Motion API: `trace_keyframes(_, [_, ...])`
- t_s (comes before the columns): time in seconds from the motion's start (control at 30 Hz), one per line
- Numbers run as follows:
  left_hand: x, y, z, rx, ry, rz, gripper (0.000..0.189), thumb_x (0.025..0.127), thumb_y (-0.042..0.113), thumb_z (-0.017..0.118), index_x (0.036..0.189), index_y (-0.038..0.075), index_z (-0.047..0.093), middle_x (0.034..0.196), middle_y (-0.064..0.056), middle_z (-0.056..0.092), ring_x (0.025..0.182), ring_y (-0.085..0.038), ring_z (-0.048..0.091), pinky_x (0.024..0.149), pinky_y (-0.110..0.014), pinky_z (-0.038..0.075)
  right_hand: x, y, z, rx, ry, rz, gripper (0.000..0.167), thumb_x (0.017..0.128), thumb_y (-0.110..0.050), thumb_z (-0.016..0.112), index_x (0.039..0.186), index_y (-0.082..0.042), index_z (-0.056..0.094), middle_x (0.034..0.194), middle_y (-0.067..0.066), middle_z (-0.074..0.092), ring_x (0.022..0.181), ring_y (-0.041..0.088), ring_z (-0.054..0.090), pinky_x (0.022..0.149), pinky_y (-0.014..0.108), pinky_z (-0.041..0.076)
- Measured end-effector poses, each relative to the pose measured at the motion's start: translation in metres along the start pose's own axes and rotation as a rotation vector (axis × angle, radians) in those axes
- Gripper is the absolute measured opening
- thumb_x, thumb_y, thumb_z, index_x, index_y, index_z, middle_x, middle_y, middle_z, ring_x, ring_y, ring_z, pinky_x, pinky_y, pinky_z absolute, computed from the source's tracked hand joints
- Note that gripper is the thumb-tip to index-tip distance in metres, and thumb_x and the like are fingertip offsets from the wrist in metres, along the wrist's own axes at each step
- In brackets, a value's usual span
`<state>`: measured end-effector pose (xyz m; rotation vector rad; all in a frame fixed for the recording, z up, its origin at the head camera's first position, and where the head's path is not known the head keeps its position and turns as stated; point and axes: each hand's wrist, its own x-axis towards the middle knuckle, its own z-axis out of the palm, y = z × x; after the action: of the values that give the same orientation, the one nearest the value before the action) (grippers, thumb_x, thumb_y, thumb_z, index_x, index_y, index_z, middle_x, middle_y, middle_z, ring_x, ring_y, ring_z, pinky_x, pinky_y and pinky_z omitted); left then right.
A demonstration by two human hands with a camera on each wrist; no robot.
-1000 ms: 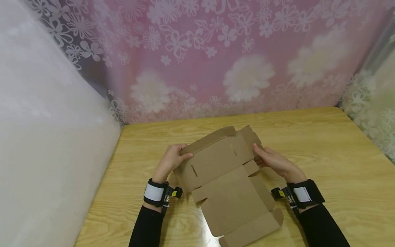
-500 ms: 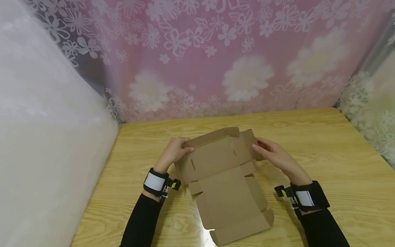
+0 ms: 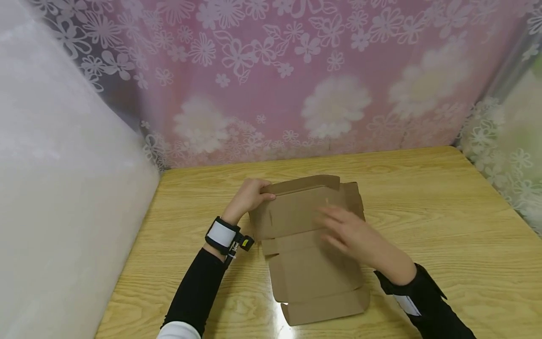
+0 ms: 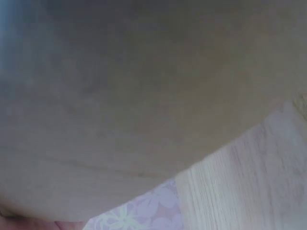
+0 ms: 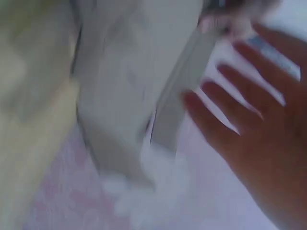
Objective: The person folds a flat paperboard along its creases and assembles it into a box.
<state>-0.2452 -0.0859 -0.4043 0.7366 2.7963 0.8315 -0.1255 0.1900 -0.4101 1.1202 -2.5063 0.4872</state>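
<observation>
A flat, unfolded brown cardboard box (image 3: 313, 273) with slots and side flaps is held over the table, its far flap bent up. My left hand (image 3: 250, 198) pinches its upper left corner, thumb on the near face. Over the middle of the cardboard, my right hand (image 3: 351, 235) is blurred by motion, its fingers spread and off the right edge. In the right wrist view the right hand (image 5: 259, 105) has straight, parted fingers with nothing between them, beside the cardboard (image 5: 129, 62). Cardboard (image 4: 134, 96) fills most of the left wrist view, hiding the left fingers.
The wooden table (image 3: 444, 212) runs under both arms. A pink floral curtain (image 3: 262, 94) hangs along its back edge. A white sheet or wall (image 3: 72, 188) borders the left side, and a pale floral curtain (image 3: 512, 150) the right.
My right hand has let go of the cardboard's right edge and swung left over its face. The left hand still holds its corner, and the cardboard has turned slightly straighter.
</observation>
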Motion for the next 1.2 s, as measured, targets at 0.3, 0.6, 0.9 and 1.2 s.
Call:
trace_keyframes(0.3, [0.015,0.008,0.012,-0.020,-0.021,0.086,0.013,0.094,0.014,0.069,0.095,0.002,0.070,0.081,-0.007,0.063,0.069,-0.017,0.052,0.065,-0.027,0.040,-0.014,-0.020,0.029,0.173,-0.605,0.100,0.090,0.073,-0.040,0.084,0.150,-0.014,0.046,0.158,0.016,0.035,0.146,0.046,0.026,0.105,0.070,0.032])
trace_keyframes(0.6, [0.021,0.013,0.020,-0.013,-0.024,0.104,0.018,0.094,0.012,0.069,0.079,0.005,0.060,0.066,0.001,0.038,0.060,-0.012,0.036,0.061,-0.024,0.030,-0.014,-0.020,0.034,0.166,-0.649,0.123,0.094,0.069,-0.039,0.089,0.150,-0.015,0.046,0.159,0.016,0.034,0.145,0.046,0.028,0.106,0.069,0.033])
trace_keyframes(0.9, [0.022,0.012,0.021,-0.023,0.006,0.106,0.021,0.094,0.010,0.069,0.075,0.007,0.059,0.063,0.002,0.036,0.058,-0.012,0.034,0.059,-0.023,0.028,-0.010,-0.014,0.039,0.165,-0.660,0.130,0.093,0.068,-0.038,0.089,0.147,-0.010,0.049,0.158,0.018,0.035,0.143,0.046,0.032,0.101,0.071,0.036])
trace_keyframes(1.2, [0.024,0.010,0.019,-0.001,0.028,0.123,0.015,0.093,0.010,0.070,0.080,0.005,0.065,0.066,-0.001,0.050,0.059,-0.013,0.038,0.060,-0.023,0.030,-0.006,-0.009,0.041,0.180,-0.652,0.127,0.094,0.067,-0.038,0.089,0.147,-0.010,0.049,0.158,0.018,0.035,0.143,0.047,0.031,0.100,0.071,0.037])
